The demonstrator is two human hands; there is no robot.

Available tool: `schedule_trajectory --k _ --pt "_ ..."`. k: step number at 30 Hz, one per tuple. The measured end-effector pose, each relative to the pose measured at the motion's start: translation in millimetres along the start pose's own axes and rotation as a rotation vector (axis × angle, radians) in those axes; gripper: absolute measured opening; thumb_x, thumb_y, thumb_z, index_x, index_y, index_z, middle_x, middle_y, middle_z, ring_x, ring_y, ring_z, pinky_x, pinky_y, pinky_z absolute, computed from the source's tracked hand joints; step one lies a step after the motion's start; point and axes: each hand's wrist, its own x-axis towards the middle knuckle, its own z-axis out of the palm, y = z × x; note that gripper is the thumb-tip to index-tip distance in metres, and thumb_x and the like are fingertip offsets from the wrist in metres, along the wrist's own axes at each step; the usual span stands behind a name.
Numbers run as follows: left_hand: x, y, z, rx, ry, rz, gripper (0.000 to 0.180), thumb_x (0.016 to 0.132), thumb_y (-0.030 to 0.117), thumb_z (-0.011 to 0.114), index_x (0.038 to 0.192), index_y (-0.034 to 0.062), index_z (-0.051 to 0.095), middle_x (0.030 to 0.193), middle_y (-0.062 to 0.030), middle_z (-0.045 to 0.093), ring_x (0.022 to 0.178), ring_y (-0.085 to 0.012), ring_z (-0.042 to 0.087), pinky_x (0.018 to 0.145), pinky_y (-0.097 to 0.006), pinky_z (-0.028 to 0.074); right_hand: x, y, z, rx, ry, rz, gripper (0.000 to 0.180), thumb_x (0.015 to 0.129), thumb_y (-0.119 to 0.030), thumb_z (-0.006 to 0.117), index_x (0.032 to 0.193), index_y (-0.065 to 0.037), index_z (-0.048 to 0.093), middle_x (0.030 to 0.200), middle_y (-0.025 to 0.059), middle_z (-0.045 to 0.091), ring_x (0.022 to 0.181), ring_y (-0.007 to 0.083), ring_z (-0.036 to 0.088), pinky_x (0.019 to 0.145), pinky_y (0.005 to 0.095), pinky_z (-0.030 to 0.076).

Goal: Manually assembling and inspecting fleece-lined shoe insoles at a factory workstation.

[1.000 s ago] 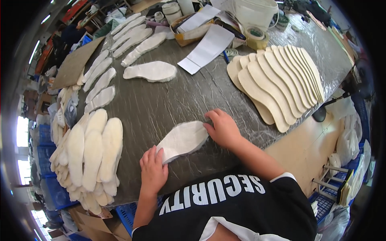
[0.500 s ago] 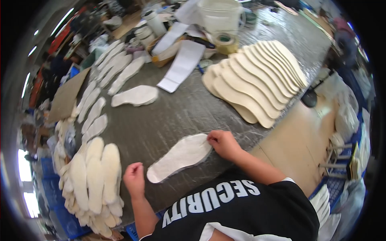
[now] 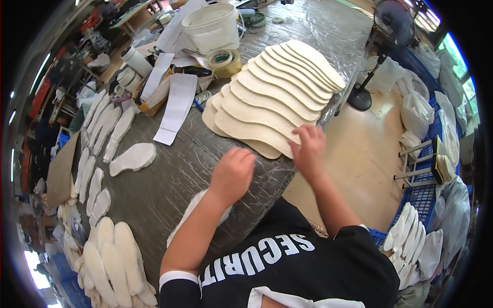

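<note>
A long worktable point(image 3: 169, 174) wrapped in wrinkled, glossy grey film carries a fanned, overlapping stack of flat tan insole boards point(image 3: 277, 97), each a smooth sole-shaped cutout, lying along the table's right edge. Smaller white insole pieces point(image 3: 110, 128) with a soft, fuzzy look lie in rows at the left. The right hand point(image 3: 309, 150) rests fingers-down on the nearest tan board at the table edge, its grip not clear, while the left hand point(image 3: 232, 174) hovers loosely curled just beside it, holding nothing.
</note>
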Motion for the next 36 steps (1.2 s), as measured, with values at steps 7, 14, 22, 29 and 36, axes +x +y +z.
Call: schedule_trajectory --k 7,14,22,29,36 --pt "56.8 3.6 52.5 0.065 -0.033 0.184 0.027 0.077 0.006 0.067 0.103 0.0 0.062 0.114 -0.0159 0.06 0.112 -0.0344 0.054 0.099 -0.043 0.043 78.5 85.7 -41.0 -0.061 -0.1 -0.153 0.025 0.072 -0.007 0.071 0.096 -0.008 0.066 0.114 0.0105 0.058 0.114 0.0301 0.052 0.095 0.0418 0.04" --pt "79.9 -13.2 60.0 0.043 -0.313 -0.011 0.043 0.078 0.013 0.072 0.116 -0.0013 0.058 0.127 -0.0184 0.054 0.12 -0.0345 0.05 0.104 -0.043 0.04 137.1 209.0 -41.1 -0.51 -0.259 -0.076 0.023 0.079 -0.003 0.057 0.096 -0.012 0.069 0.103 0.0099 0.067 0.105 0.0278 0.06 0.089 0.0401 0.045" --pt "89.0 -20.8 59.6 0.078 -0.236 0.0 0.045 0.078 0.015 0.073 0.118 -0.0006 0.058 0.125 -0.0148 0.058 0.117 -0.036 0.05 0.103 -0.043 0.041 210.2 223.2 -48.1 -0.183 0.275 -0.028 0.019 0.081 -0.002 0.054 0.092 -0.007 0.068 0.09 0.0171 0.067 0.09 0.0381 0.062 0.081 0.0433 0.049" --pt "93.8 -64.3 87.0 -1.314 0.269 -0.569 0.031 0.093 0.024 0.063 0.116 0.0033 0.06 0.101 -0.0078 0.067 0.088 -0.018 0.064 0.078 -0.033 0.052 179.0 76.2 -40.1 0.076 0.4 -0.559 0.031 0.092 0.002 0.048 0.119 0.001 0.062 0.101 0.0171 0.063 0.092 0.0326 0.058 0.085 0.043 0.045" --pt "64.9 -35.0 -8.8 -2.317 0.342 -0.492 0.092 0.079 0.082 0.044 0.139 0.0126 0.036 0.122 -0.0216 0.055 0.103 -0.0383 0.062 0.077 -0.05 0.054 23.9 -97.0 -33.4 0.411 -0.078 -0.945 0.029 0.082 0.002 0.063 0.109 -0.007 0.063 0.093 0.0116 0.058 0.082 0.0302 0.055 0.073 0.0473 0.045"
